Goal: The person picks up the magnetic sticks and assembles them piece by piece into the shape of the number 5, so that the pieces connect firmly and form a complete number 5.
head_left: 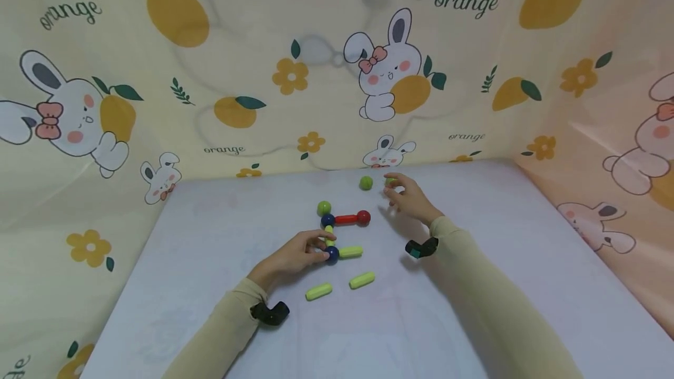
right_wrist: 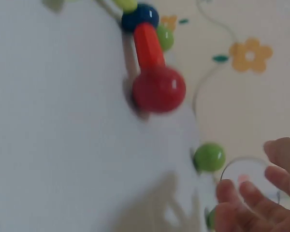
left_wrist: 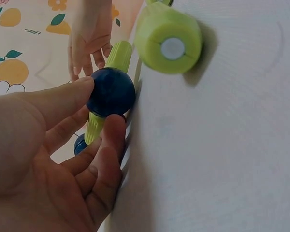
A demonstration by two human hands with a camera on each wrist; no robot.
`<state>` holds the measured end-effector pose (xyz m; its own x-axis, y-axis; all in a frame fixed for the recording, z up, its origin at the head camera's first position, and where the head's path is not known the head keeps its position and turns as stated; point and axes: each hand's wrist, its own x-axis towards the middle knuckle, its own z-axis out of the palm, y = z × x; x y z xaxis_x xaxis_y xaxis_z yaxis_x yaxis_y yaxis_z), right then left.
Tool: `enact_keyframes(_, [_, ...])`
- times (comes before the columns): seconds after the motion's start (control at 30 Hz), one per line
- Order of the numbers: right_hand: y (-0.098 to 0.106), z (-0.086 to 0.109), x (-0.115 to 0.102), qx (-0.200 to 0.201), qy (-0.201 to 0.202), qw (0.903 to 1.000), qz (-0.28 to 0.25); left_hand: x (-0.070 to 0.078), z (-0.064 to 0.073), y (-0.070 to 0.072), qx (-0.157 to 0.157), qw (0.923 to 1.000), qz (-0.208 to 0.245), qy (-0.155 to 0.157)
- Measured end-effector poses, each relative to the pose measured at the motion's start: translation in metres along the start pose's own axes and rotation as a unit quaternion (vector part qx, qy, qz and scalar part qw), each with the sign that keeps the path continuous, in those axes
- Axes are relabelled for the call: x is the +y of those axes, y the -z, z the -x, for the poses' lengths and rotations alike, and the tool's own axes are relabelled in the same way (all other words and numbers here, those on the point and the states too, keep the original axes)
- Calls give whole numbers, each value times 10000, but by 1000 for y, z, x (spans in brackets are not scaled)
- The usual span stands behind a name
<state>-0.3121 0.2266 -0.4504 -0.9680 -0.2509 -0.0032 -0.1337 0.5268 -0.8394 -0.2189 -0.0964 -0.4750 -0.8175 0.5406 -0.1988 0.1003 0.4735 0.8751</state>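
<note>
My left hand [head_left: 292, 255] pinches the near blue ball [head_left: 332, 255] between thumb and fingers. A yellow-green rod [head_left: 351, 251] sticks out to the right of this ball. Another yellow-green rod [left_wrist: 94, 126], partly behind the fingers, runs to the far blue ball [head_left: 328, 220]. From there a red rod [head_left: 346, 219] leads to a red ball [head_left: 364, 217]. At the back, my right hand [head_left: 413, 199] hovers with loosely bent, parted fingers beside a green ball [head_left: 390, 181], which they partly cover. Nothing shows in its grasp.
Another green ball [head_left: 365, 182] lies left of the right hand. A further green ball [head_left: 324, 207] sits just behind the far blue ball; contact is unclear. Two loose yellow-green rods [head_left: 319, 291] [head_left: 362, 280] lie nearer on the white table [head_left: 447, 332]. A printed cloth [head_left: 326, 10] hangs behind.
</note>
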Motion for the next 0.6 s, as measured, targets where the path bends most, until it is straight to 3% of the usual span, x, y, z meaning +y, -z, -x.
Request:
enact_keyframes(0.23, [8,-16,20,455,-229,9987,77,-2,1,0,-109,9999,92,-35])
enact_keyframes(0.6, [-6,-29,21,163,-630,9924,1047,1,3,1,-36,10000,-7,-87])
